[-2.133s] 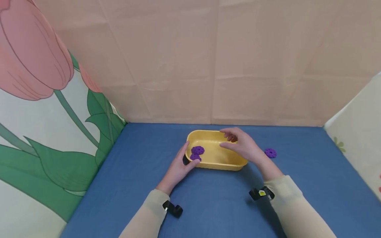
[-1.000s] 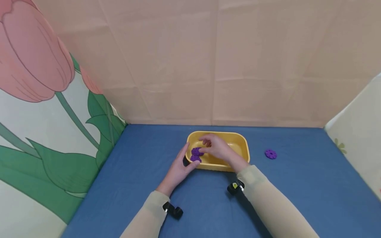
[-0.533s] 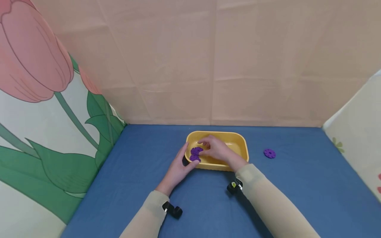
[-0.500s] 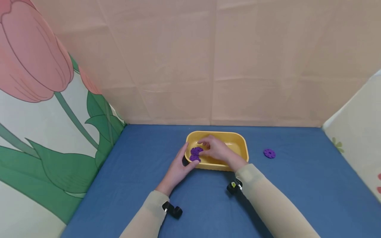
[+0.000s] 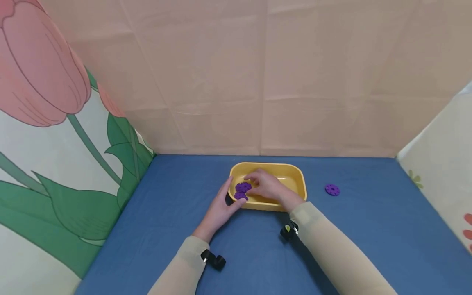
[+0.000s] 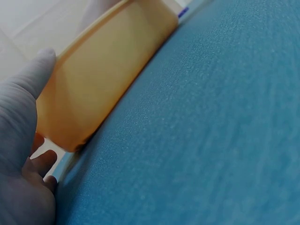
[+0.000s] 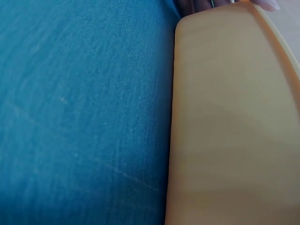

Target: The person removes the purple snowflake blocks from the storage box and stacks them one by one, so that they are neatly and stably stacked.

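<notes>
My left hand (image 5: pixel 220 205) grips the left end of a yellow plastic tray (image 5: pixel 291 176); its thumb lies over the near rim, its fingers along the end wall. Inside the tray, at the left, two purple notched interlocking discs (image 5: pixel 243 187) lie partly overlapping. My right hand (image 5: pixel 269 186) reaches over the near rim into the tray. Its thumb tip is at the discs' right edge, while the bent index finger stays apart from the thumb, above them. The right wrist view mostly shows the tray's outer wall (image 7: pixel 225 103); the right hand's fingers are out of that view.
A third purple disc (image 5: pixel 332 189) lies on the blue cloth (image 5: pixel 250 254), right of the tray. Behind the tray rises a beige backdrop (image 5: pixel 206 82). A tulip-printed panel (image 5: pixel 85 172) borders the left, a whitish panel (image 5: pixel 439 164) the right.
My right hand has gone left, from above the tray's right part to the discs, where it has stayed for about a second. Left hand, tray and discs look unmoved.
</notes>
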`<state>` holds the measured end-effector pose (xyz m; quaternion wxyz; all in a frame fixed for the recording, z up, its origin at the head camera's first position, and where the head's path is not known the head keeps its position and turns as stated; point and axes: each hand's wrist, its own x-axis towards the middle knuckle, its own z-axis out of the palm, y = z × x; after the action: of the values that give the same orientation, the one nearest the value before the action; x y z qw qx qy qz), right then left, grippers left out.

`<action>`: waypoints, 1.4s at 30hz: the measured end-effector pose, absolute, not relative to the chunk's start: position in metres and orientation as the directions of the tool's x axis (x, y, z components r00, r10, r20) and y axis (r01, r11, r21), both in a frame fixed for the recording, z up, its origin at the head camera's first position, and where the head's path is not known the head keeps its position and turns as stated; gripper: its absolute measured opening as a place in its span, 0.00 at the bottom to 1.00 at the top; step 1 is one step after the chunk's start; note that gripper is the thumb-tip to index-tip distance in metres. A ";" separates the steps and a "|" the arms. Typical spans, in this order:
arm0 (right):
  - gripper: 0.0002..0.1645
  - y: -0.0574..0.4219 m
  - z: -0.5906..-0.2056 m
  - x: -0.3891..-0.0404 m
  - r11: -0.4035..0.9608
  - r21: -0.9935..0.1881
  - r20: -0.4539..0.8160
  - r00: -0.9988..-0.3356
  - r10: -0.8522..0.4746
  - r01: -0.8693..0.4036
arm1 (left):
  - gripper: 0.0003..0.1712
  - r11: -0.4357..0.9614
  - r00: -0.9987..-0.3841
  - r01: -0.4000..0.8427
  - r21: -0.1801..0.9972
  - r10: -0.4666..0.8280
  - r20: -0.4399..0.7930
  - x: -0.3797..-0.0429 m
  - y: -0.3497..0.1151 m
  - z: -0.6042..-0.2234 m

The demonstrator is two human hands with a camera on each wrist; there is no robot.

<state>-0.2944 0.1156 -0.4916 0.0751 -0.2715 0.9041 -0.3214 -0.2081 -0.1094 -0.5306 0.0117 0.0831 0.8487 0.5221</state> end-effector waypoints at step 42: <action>0.20 0.113 -0.493 -0.297 0.671 -0.625 0.003 -0.861 -0.509 -0.399 | 0.55 0.464 -0.989 0.119 0.878 0.135 0.062 -0.207 -0.109 -0.529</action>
<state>-0.2965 0.1135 -0.4925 0.0861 -0.2494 0.9099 -0.3200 -0.2071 -0.1085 -0.5288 0.0079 0.0741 0.8555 0.5124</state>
